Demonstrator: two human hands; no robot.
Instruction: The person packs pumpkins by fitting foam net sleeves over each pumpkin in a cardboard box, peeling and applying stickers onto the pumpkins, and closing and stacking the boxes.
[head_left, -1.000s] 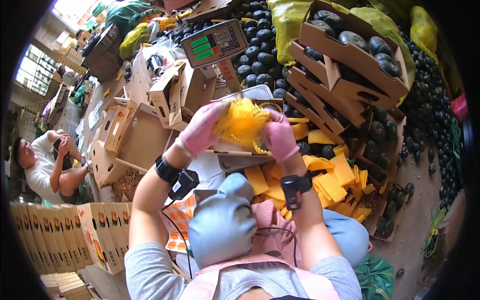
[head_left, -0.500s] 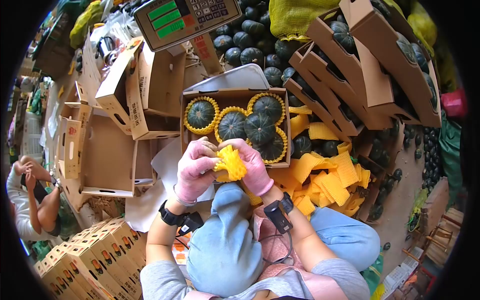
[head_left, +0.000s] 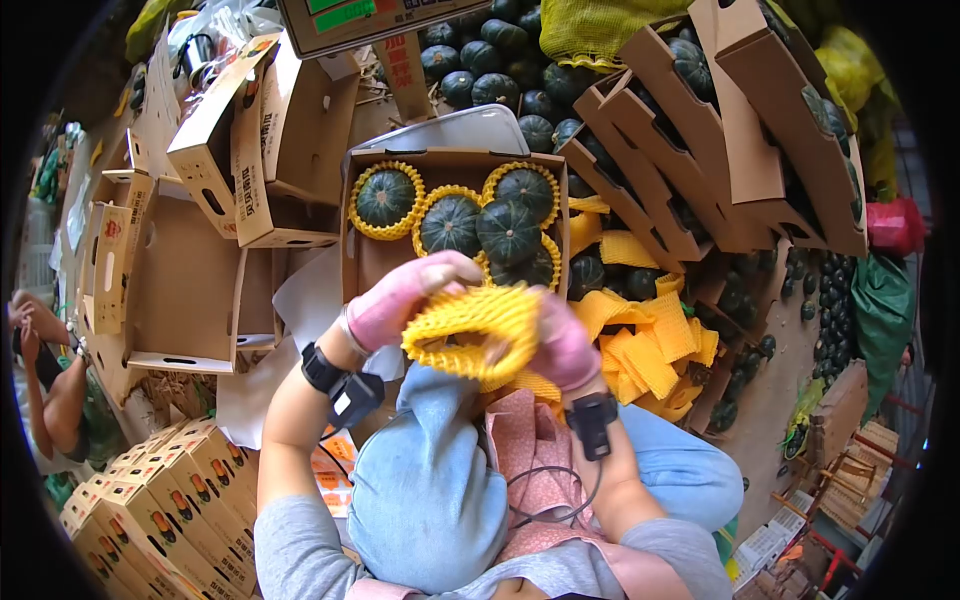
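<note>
Between my two pink-gloved hands a yellow foam net sleeve (head_left: 470,330) is stretched into a wide ring. My left hand (head_left: 405,300) grips its left side, and my right hand (head_left: 563,340), slightly blurred, has hold of the right side. Just beyond them is an open cardboard box (head_left: 362,268) with several dark green pumpkins in it. One pumpkin (head_left: 384,197) sits in a yellow net at the back left. Another pumpkin (head_left: 508,232) without a visible net rests on top of its neighbours at the right.
Loose yellow foam sleeves (head_left: 650,350) lie in a heap at the right. Brown boxes holding pumpkins (head_left: 690,150) lean behind them. Opened cartons (head_left: 185,290) stand at the left, printed cartons (head_left: 170,510) at the lower left. A weighing scale display (head_left: 350,15) is at the top; a person (head_left: 50,380) sits far left.
The bunched foam sleeve has been pulled open into a ring, and my hands have moved apart. The view has shifted slightly; the pumpkins in the box stay as they were.
</note>
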